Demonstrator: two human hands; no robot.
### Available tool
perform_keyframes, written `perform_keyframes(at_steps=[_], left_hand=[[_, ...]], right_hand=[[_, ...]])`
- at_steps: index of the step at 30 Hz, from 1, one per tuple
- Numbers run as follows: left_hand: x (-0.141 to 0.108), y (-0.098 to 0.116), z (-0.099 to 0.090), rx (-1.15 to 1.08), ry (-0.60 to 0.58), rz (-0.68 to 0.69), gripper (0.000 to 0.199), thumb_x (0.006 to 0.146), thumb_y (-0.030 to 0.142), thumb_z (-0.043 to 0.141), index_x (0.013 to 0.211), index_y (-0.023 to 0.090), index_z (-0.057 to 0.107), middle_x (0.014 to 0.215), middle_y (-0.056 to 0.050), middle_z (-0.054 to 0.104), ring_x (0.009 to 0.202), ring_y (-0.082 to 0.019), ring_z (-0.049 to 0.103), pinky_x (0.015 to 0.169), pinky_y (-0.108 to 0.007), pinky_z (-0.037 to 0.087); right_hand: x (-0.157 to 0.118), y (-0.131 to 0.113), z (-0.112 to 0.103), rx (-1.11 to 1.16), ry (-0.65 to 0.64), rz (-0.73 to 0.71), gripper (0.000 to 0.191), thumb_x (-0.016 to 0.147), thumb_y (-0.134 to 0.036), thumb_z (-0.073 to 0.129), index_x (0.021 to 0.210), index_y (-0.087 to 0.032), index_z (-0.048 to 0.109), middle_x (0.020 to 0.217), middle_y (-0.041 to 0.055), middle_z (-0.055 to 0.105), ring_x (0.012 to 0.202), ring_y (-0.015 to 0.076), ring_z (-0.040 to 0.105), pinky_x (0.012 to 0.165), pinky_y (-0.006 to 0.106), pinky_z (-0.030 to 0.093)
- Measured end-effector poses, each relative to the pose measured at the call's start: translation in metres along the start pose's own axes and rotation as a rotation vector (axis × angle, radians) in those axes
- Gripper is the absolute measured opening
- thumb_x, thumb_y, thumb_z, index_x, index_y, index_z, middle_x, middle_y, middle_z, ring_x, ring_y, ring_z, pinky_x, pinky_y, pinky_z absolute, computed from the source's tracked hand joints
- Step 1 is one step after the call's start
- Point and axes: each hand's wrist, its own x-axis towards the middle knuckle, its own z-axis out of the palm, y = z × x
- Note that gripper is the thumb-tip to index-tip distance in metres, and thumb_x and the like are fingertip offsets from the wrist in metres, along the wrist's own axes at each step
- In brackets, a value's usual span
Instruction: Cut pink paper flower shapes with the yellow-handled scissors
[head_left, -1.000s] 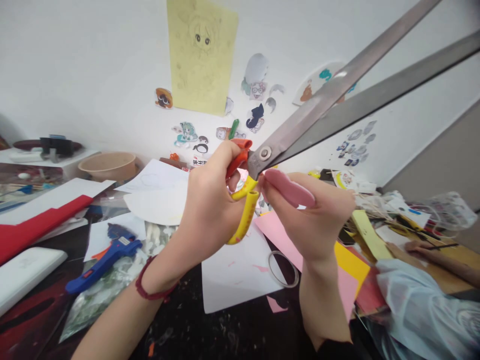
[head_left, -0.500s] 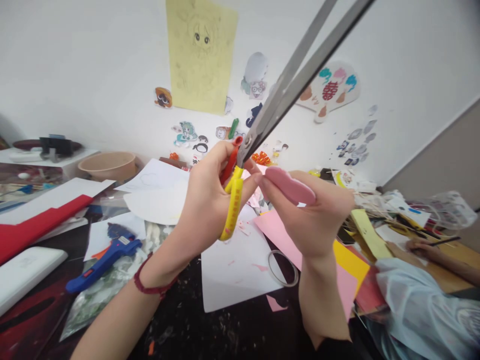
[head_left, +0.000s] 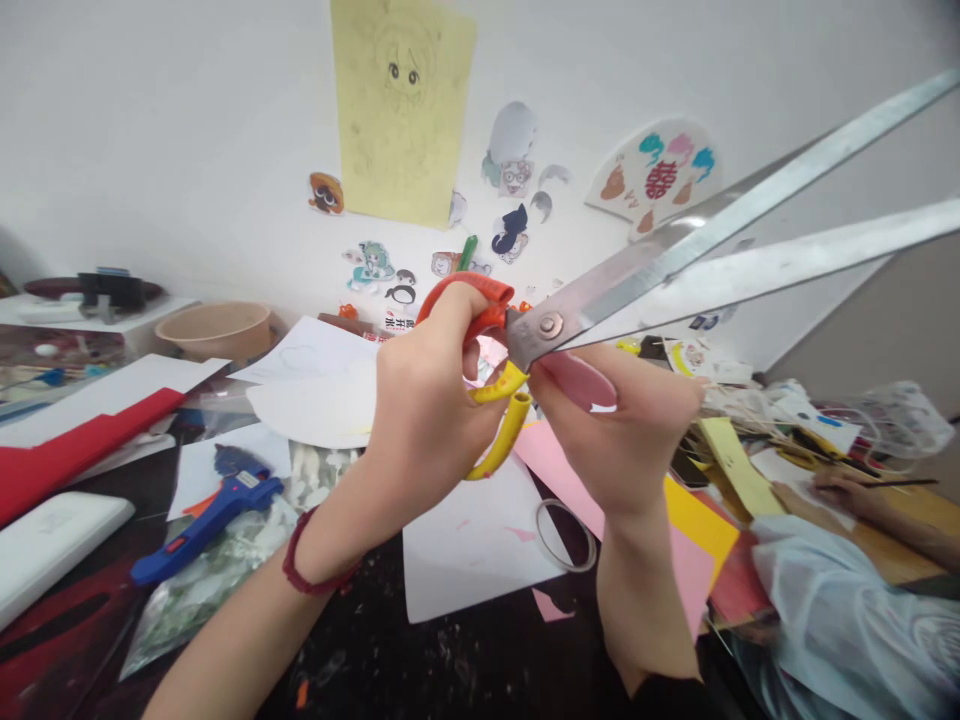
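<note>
My left hand (head_left: 435, 390) is closed around the handles of a large pair of scissors (head_left: 551, 325), one loop red and one yellow. The steel blades are parted and point up to the right, passing in front of my right hand (head_left: 619, 430). That hand pinches a pink rounded cutout (head_left: 581, 380) between thumb and fingers, partly hidden behind the scissors' pivot. Below both hands lies a white sheet of paper (head_left: 472, 560) with small pink scraps on it. A silver ring-shaped roll (head_left: 566, 537) rests at the sheet's right edge.
A blue glue gun (head_left: 217, 520) lies left on a plastic bag. Behind it are white papers (head_left: 315, 390) and a tan bowl (head_left: 214, 330). Pink paper (head_left: 690, 570) and yellow paper (head_left: 697, 530) lie right. Beyond, another person's hand (head_left: 847, 495) holds a pen. Drawings hang on the wall.
The scissors have swung from pointing steeply upward to lying lower toward the right, with blades and handles spread wider. The pink cutout is now partly covered by them and slightly lower.
</note>
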Motion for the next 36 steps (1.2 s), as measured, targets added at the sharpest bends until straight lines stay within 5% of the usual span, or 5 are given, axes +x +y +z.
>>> perform_keyframes(at_steps=[7,25,36], left_hand=[[0.002,0.003,0.000,0.051,0.002,0.010,0.034,0.073,0.009,0.072,0.083,0.024,0.043,0.081,0.005,0.063,0.056,-0.010,0.044,0.053,-0.029,0.034],[-0.002,0.005,0.000,0.003,0.025,-0.017,0.028,0.079,0.013,0.071,0.090,0.024,0.048,0.086,0.002,0.063,0.058,-0.009,0.041,0.053,-0.029,0.037],[0.008,-0.004,-0.012,-0.066,0.029,-0.144,0.023,0.081,0.024,0.077,0.085,0.023,0.054,0.080,0.001,0.063,0.057,-0.011,0.043,0.055,-0.031,0.037]], right_hand=[[0.000,0.001,0.003,0.043,0.019,-0.044,0.012,0.079,-0.011,0.072,0.075,-0.021,0.068,0.061,-0.0047,0.065,0.054,0.0107,0.059,0.052,0.025,0.044],[0.000,-0.001,0.001,0.112,-0.010,0.052,0.020,0.080,-0.015,0.074,0.064,-0.021,0.064,0.055,-0.0068,0.054,0.051,0.0076,0.042,0.050,0.023,0.040],[0.004,0.002,0.000,0.500,0.007,0.356,0.027,0.076,-0.021,0.081,0.056,-0.020,0.063,0.053,-0.0047,0.055,0.051,0.0106,0.053,0.048,0.026,0.046]])
